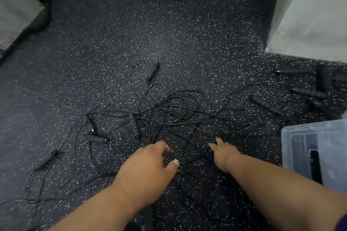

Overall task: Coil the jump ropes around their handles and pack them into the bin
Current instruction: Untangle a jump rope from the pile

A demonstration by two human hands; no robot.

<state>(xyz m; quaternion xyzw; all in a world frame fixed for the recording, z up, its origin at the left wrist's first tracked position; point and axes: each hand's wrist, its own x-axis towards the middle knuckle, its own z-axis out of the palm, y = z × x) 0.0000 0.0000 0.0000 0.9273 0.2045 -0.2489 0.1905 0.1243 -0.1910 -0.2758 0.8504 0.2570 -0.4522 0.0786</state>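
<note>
thin black jump-rope cords (pixel 178 110) lie tangled, limp and snag-prone (grab ridged foam handles (pixel 135 125) instead); left hand (pixel 150 163) pinches a strand, right hand (pixel 223 153) reaches, fingers loose.

Dim, flat indoor light, no hard shadows or glare. Whole frame soft; motion blur worst at edges, handles (pixel 308 88) at right smeared. Wide-angle bend on the walls (pixel 309 15). Thin black cords (pixel 178 110) barely separate from speckled floor (pixel 112 33).
</note>
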